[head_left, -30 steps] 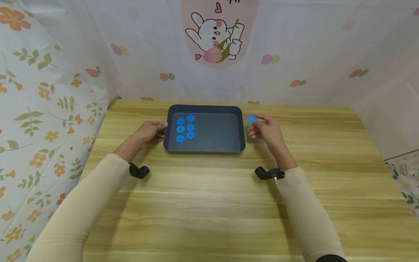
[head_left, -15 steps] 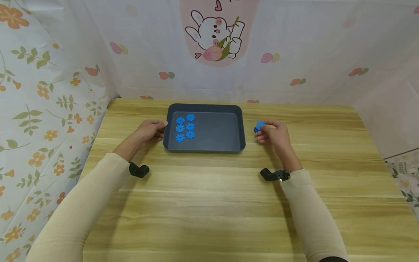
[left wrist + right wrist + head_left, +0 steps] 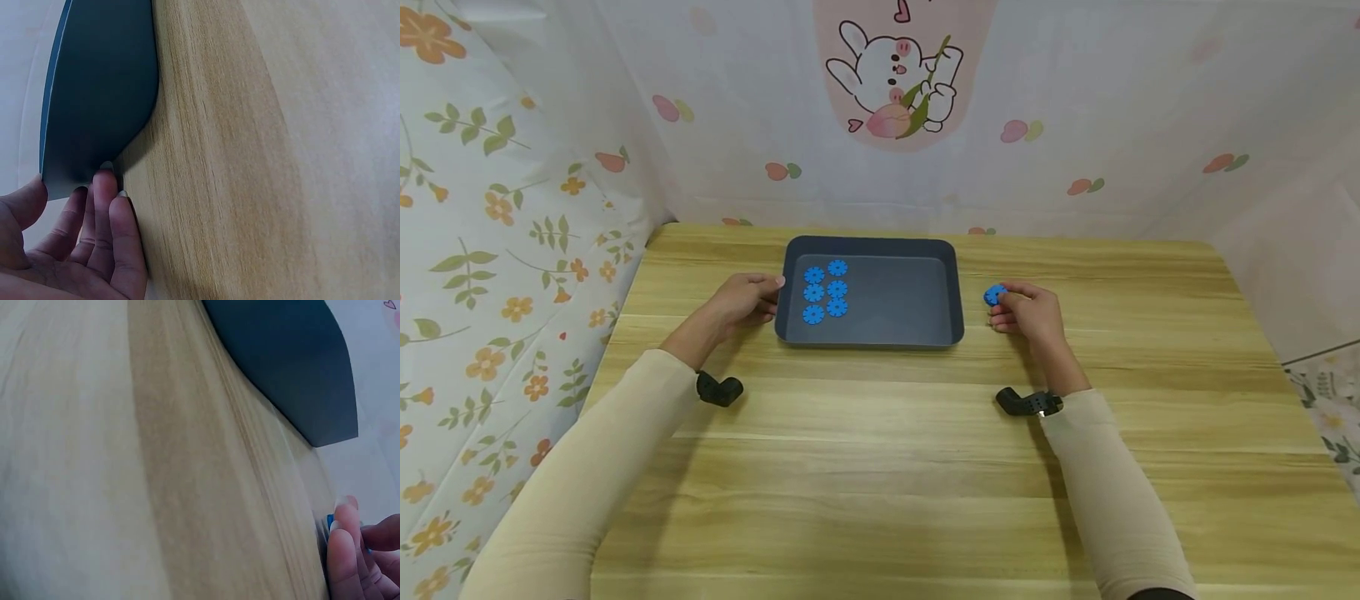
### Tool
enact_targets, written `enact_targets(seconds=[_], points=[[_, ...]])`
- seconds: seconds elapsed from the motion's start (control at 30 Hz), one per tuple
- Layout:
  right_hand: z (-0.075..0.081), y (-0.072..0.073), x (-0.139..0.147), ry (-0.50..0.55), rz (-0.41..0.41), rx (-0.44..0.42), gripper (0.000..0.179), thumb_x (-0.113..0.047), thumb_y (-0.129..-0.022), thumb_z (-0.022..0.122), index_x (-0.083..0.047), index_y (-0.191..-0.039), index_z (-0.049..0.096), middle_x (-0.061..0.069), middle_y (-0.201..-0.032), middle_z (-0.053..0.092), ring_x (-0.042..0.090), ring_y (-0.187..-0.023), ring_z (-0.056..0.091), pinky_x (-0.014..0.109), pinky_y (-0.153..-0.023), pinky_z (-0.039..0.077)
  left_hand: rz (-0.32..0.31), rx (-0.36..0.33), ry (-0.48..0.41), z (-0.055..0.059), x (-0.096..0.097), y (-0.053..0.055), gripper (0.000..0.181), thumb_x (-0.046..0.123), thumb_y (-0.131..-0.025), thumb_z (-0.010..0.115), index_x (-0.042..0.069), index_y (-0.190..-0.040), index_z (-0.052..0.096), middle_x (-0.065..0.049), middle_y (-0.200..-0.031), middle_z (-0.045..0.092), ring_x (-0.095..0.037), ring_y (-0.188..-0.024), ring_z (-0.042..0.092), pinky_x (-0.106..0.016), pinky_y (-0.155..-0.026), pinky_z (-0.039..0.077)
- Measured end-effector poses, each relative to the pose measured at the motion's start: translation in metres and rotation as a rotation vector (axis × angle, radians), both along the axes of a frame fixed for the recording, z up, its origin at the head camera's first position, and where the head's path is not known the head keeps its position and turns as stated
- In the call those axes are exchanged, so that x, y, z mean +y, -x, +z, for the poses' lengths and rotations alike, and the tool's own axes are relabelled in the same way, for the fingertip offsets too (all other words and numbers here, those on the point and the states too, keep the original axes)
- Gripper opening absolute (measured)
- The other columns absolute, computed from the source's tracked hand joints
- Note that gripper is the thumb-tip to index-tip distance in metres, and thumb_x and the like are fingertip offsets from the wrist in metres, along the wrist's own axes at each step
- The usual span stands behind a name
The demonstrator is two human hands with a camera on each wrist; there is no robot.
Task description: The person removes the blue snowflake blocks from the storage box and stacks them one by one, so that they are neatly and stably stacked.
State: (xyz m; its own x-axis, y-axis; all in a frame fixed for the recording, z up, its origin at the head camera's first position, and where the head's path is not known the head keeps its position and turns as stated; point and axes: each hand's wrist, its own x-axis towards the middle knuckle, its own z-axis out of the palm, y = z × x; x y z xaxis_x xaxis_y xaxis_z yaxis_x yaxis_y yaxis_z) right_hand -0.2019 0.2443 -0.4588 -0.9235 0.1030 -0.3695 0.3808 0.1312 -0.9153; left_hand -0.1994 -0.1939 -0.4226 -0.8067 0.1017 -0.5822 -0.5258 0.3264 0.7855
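- The right hand (image 3: 1028, 310) pinches a blue disc (image 3: 995, 295) between thumb and fingers, just off the tray's right end at right of centre in the head view; whether there is more than 1 disc at the fingertips, I cannot tell.
- The left hand (image 3: 743, 297) grips the left edge of the dark tray (image 3: 895, 300), thumb at the rim, fingertips against the outer wall.
- To handle the disc well, I would pinch it lightly by its notched edge, since a thin flat piece probably slips or flips under pressure.
- The left grip should only steady the tray; tugging could set the 6 loose discs (image 3: 837, 289) sliding from their 2 columns at the tray's left.
- In the right wrist view the fingers bunch at the lower right, low beside the table (image 3: 880, 467), the disc showing only as blue slivers.
- Both forearms, in beige sleeves, slant inward from the lower corners of the head view, and 1 black wrist camera (image 3: 1021, 402) sits at the right wrist.
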Motion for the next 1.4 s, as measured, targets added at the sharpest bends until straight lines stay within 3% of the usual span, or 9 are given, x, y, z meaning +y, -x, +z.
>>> enact_targets(seconds=[0.13,0.37,0.97,1.17,1.4], points=[[-0.002,0.001,0.0,-0.002,-0.003,0.007,0.039,-0.01,-0.1,0.052,0.004,-0.137,0.05,-0.002,-0.067,0.067,0.008,-0.055,0.066,0.025,-0.057,0.057,-0.006,-0.005,-0.003,0.009,0.003,-0.003,0.049,0.031,-0.105,0.044,0.004,-0.146,0.042,-0.009,-0.115,0.054,-0.016,-0.092,0.056,-0.032,-0.091,0.049],[-0.004,0.002,0.001,-0.017,-0.001,0.003,0.039,-0.01,-0.1,0.053,0.002,-0.137,0.051,-0.001,-0.067,0.067,0.008,-0.055,0.066,0.025,-0.056,0.057,0.0,0.018,0.01,-0.013,-0.004,0.004,0.051,0.038,-0.104,0.045,0.008,-0.146,0.044,-0.007,-0.116,0.054,-0.013,-0.091,0.056,-0.027,-0.086,0.05],[-0.003,0.004,0.002,-0.043,0.004,-0.017,0.037,-0.012,-0.1,0.052,0.003,-0.134,0.051,-0.002,-0.066,0.065,0.008,-0.053,0.065,0.025,-0.056,0.057,0.003,0.039,0.015,-0.012,-0.003,0.002,0.052,0.039,-0.103,0.047,0.007,-0.144,0.046,-0.005,-0.109,0.056,-0.011,-0.087,0.057,-0.024,-0.081,0.051],[0.005,0.005,0.002,-0.074,0.017,-0.033,0.041,-0.022,-0.101,0.051,0.001,-0.136,0.051,-0.001,-0.062,0.063,0.009,-0.049,0.063,0.025,-0.052,0.055,-0.002,0.043,0.012,-0.011,-0.003,0.001,0.052,0.039,-0.103,0.047,0.008,-0.144,0.046,-0.006,-0.111,0.055,-0.012,-0.087,0.057,-0.025,-0.082,0.051],[0.024,0.017,-0.008,-0.095,0.039,0.033,0.044,-0.025,-0.101,0.053,0.002,-0.136,0.051,0.0,-0.063,0.064,0.01,-0.05,0.062,0.025,-0.052,0.055,-0.006,0.036,0.012,-0.012,-0.003,0.002,0.051,0.039,-0.103,0.046,0.008,-0.144,0.046,-0.007,-0.113,0.055,-0.013,-0.089,0.056,-0.026,-0.084,0.051]])
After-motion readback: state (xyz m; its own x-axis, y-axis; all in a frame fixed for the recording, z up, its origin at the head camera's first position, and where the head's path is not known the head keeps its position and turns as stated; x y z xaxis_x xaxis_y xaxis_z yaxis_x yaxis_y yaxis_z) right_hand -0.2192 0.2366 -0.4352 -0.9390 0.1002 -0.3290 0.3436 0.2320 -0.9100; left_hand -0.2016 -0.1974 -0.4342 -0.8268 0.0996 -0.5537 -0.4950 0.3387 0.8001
